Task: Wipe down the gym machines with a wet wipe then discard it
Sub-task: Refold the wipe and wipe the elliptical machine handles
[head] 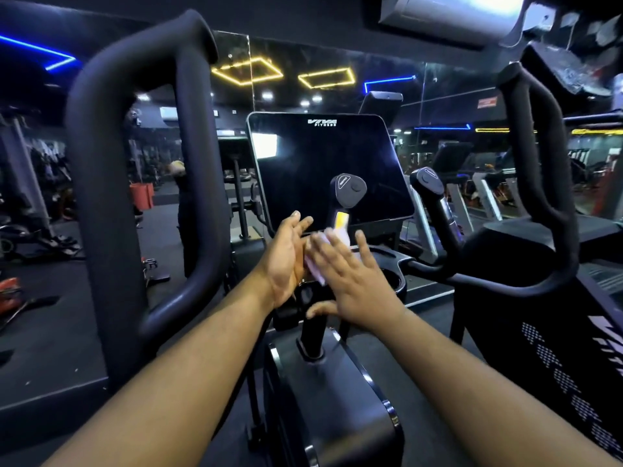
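I stand at a black gym machine with a dark console screen [332, 170] in front of me. Both my hands are raised below the screen with a pale wet wipe [318, 266] pressed flat between them. My left hand [286, 261] has its palm turned to the right and its fingers straight. My right hand [350, 274] lies over the wipe with fingers spread and motion-blurred. A white and yellow packet [341, 222] stands just behind my hands, at the base of the screen. Most of the wipe is hidden by my right hand.
A thick black loop handle [111, 210] rises at my left and another [539, 183] at my right. Two short grips with buttons [349, 190] [428, 180] stand near the screen. The machine's black housing [337, 399] is below my arms. Mirrors and other machines fill the background.
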{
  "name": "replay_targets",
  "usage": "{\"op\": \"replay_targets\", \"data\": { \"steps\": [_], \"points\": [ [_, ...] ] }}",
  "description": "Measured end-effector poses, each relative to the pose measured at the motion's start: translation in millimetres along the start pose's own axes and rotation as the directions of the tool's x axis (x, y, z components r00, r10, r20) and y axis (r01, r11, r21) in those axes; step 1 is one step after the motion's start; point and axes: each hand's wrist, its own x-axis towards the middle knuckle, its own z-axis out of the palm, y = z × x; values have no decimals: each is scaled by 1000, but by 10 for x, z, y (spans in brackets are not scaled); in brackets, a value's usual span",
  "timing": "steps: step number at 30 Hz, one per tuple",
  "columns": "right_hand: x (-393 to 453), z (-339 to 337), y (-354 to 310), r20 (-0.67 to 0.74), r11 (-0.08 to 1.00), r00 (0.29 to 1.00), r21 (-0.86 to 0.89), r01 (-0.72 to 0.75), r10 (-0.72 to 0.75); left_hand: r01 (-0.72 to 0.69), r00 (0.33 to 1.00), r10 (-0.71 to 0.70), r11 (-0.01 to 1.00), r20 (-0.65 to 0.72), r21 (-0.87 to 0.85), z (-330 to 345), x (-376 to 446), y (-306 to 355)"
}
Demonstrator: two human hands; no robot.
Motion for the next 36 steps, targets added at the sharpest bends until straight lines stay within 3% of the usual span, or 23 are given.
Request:
{"op": "replay_targets", "data": {
  "steps": [2, 6, 10, 14, 18, 20, 23, 25, 26, 29, 32, 36],
  "points": [
    [255, -118, 226, 56, 995, 993, 5, -103, 102, -6, 1000, 5, 999, 25, 50, -8, -14, 36],
    [546, -275, 485, 166, 984, 971, -79, -159, 170, -18, 1000, 18, 999, 9, 30, 10, -39, 57],
    [274, -138, 95, 81, 940, 954, 167, -298, 289, -17, 999, 16, 999, 35, 40, 26, -136, 58],
    [-171, 4, -151, -86, 903, 976, 404, -148, 198, -63, 998, 60, 995, 35, 80, 85, -264, 61],
    [-226, -141, -3, -180, 860, 963, 503, -85, 200, -177, 984, 170, 950, 51, 255, 226, -332, 25],
    [-117, -283, 165, -256, 820, 918, 561, -113, 301, -295, 955, 266, 804, 131, 517, 224, -322, -33],
    [216, -509, 491, -320, 782, 831, 590, -201, 455, -353, 926, 264, 347, 271, 869, 128, -257, -202],
    [498, -590, 614, -244, 743, 818, 601, -295, 522, -310, 919, 272, 57, 284, 949, 92, -268, -261],
    [613, -565, 636, -145, 717, 835, 603, -351, 530, -289, 914, 286, -40, 288, 957, 69, -260, -285],
    [744, -356, 580, 180, 732, 898, 526, -434, 403, -239, 917, 302, -108, 261, 965, 28, -262, -325],
    [698, -287, 740, 229, 823, 918, 410, -393, 324, -243, 917, 313, -59, 249, 968, 26, -290, -405],
    [664, -317, 729, 225, 743, 893, 496, -450, 390, -243, 908, 352, 6, 226, 970, 5, -306, -504]
  ]
}}
